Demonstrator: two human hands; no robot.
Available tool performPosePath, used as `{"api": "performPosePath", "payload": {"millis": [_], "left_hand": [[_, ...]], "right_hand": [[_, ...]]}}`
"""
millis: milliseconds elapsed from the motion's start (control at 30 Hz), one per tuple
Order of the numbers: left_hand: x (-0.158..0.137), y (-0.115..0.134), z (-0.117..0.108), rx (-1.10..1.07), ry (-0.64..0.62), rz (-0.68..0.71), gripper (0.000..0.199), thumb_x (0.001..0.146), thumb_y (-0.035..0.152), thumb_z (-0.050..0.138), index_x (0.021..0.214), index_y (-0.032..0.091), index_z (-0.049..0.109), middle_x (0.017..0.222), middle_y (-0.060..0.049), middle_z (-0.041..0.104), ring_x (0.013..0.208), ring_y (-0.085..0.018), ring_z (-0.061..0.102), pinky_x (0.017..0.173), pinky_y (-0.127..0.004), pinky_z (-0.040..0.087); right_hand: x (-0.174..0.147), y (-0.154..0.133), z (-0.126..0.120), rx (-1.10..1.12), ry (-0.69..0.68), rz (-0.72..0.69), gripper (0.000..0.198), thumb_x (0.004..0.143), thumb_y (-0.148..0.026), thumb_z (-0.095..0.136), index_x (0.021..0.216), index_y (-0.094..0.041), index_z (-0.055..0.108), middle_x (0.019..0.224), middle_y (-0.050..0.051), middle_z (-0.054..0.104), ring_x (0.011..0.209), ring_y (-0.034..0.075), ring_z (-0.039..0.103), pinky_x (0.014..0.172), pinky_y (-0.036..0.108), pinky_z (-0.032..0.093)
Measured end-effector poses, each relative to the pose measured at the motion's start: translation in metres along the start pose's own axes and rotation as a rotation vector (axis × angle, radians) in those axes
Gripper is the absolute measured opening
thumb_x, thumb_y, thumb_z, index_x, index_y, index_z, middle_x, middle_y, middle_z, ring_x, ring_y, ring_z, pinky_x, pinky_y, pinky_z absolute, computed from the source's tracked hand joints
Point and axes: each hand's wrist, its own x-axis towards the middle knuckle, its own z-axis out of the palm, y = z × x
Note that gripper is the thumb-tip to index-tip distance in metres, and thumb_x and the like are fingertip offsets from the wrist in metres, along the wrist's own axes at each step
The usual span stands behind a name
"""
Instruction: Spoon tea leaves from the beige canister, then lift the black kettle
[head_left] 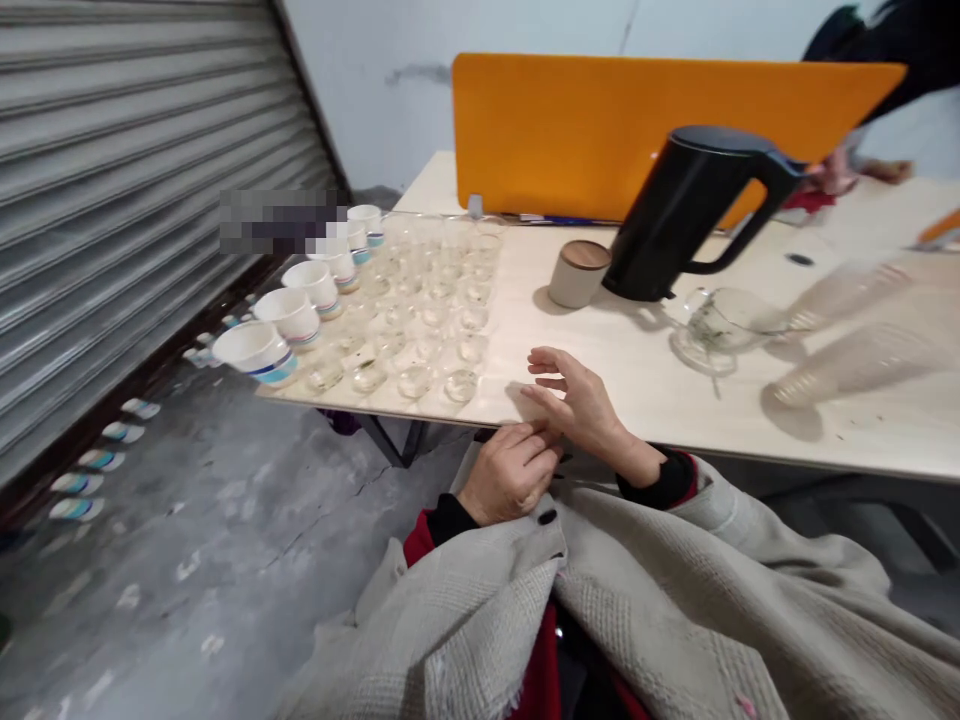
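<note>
While I watch the head view, my right hand (577, 400) rests open at the tabletop (675, 400) edge, holding nothing; my left hand (510, 470) curls loosely just below it, empty. Small glass cups (420, 320) stand just left of them, the black kettle (686, 215) beyond.

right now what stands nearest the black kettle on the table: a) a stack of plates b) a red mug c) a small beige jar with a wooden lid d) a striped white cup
c: the small beige jar with its wooden lid stands right beside the base of the black kettle, while the striped white cups line the far left edge of the table.
</note>
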Motion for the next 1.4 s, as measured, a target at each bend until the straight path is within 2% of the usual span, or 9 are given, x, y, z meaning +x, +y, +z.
{"api": "performPosePath", "payload": {"millis": [200,433,500,600,733,833,1133,1267,1400], "left_hand": [[0.040,-0.008,0.009,0.005,0.007,-0.240,0.024,0.107,0.025,0.058,0.122,0.018,0.075,0.129,-0.015,0.080,0.126,-0.030,0.072,0.108,-0.049,0.061],[0.097,-0.013,0.033,0.240,-0.238,-0.400,0.027,0.103,0.027,0.062,0.123,0.014,0.073,0.143,-0.021,0.071,0.134,-0.039,0.064,0.107,-0.054,0.058],[0.106,-0.013,0.038,0.297,-0.277,-0.399,0.028,0.102,0.029,0.063,0.124,0.015,0.073,0.144,-0.020,0.071,0.134,-0.039,0.063,0.106,-0.053,0.058],[0.109,-0.014,0.043,0.342,-0.277,-0.377,0.029,0.102,0.031,0.062,0.125,0.017,0.073,0.143,-0.018,0.072,0.135,-0.039,0.063,0.107,-0.052,0.056],[0.105,-0.017,0.046,0.343,-0.254,-0.361,0.035,0.104,0.033,0.059,0.131,0.014,0.071,0.145,-0.019,0.071,0.138,-0.039,0.062,0.111,-0.052,0.055],[0.102,-0.019,0.047,0.338,-0.244,-0.356,0.037,0.104,0.033,0.057,0.133,0.015,0.071,0.146,-0.020,0.071,0.138,-0.040,0.062,0.111,-0.053,0.055],[0.101,-0.019,0.048,0.341,-0.214,-0.345,0.036,0.104,0.034,0.057,0.132,0.017,0.071,0.144,-0.018,0.072,0.137,-0.039,0.064,0.110,-0.052,0.055],[0.101,-0.018,0.047,0.336,-0.220,-0.347,0.035,0.104,0.033,0.058,0.132,0.017,0.071,0.145,-0.018,0.072,0.137,-0.039,0.064,0.110,-0.052,0.055],[0.102,-0.018,0.046,0.314,-0.243,-0.366,0.037,0.104,0.033,0.058,0.132,0.013,0.071,0.147,-0.020,0.070,0.140,-0.040,0.062,0.112,-0.053,0.054]], "right_hand": [[-0.052,-0.002,-0.095,-0.276,0.250,0.001,0.040,0.099,-0.056,0.067,0.123,-0.025,0.071,0.120,0.012,0.078,0.098,0.027,0.078,0.088,0.049,0.069],[-0.096,0.006,-0.226,-0.807,0.859,0.055,0.033,0.095,-0.043,0.065,0.116,-0.021,0.076,0.107,0.013,0.081,0.093,0.026,0.076,0.090,0.045,0.063],[-0.098,0.016,-0.258,-0.977,0.908,0.090,0.033,0.093,-0.040,0.062,0.114,-0.019,0.077,0.111,0.016,0.081,0.100,0.029,0.073,0.096,0.046,0.059],[-0.095,0.033,-0.289,-1.116,0.799,0.155,0.035,0.094,-0.037,0.059,0.118,-0.019,0.078,0.123,0.018,0.079,0.118,0.033,0.067,0.108,0.052,0.050],[-0.086,0.047,-0.304,-1.117,0.609,0.163,0.030,0.097,-0.034,0.059,0.115,-0.021,0.079,0.119,0.014,0.079,0.128,0.035,0.061,0.112,0.058,0.045],[-0.082,0.050,-0.308,-1.125,0.563,0.152,0.024,0.098,-0.026,0.059,0.108,-0.024,0.081,0.113,0.012,0.078,0.126,0.034,0.062,0.112,0.059,0.044],[-0.083,0.047,-0.321,-1.136,0.569,0.148,0.032,0.103,-0.034,0.055,0.084,-0.025,0.079,0.092,0.009,0.079,0.103,0.032,0.068,0.103,0.056,0.051],[-0.078,0.041,-0.323,-1.122,0.658,0.181,0.031,0.100,-0.042,0.061,0.078,-0.025,0.076,0.084,0.008,0.077,0.098,0.031,0.067,0.096,0.051,0.053],[-0.075,0.034,-0.323,-1.077,0.641,0.209,0.027,0.098,-0.040,0.063,0.078,-0.025,0.074,0.090,0.010,0.080,0.097,0.030,0.065,0.094,0.046,0.052]]}}
